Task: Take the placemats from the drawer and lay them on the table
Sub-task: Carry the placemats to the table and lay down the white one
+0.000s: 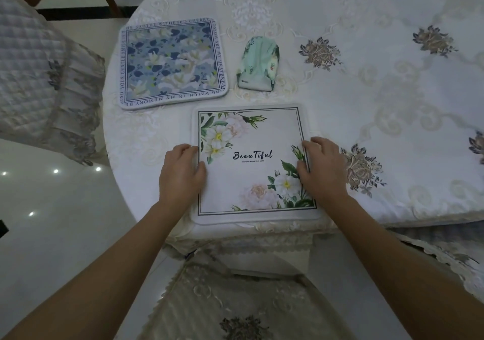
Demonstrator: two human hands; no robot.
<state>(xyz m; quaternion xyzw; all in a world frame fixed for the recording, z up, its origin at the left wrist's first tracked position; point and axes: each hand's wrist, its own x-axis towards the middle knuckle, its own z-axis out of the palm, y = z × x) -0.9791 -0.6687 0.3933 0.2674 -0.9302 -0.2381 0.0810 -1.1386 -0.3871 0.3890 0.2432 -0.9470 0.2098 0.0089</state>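
Observation:
A white square placemat point(251, 140) with flower corners and the word "Beautiful" lies flat at the near edge of the round table point(379, 109). My left hand point(180, 174) grips its left edge, fingers curled at the rim and thumb on top. On the opposite edge my right hand point(323, 172) holds it the same way. A second placemat point(171, 62), blue with white flowers and a lettered border, lies flat farther back on the left.
A small mint-green pouch point(259, 65) sits between the two mats. The table wears an embroidered white cloth. A covered chair point(47, 78) stands at the left and another seat point(241, 300) is just below me. Glossy floor tiles show at the left.

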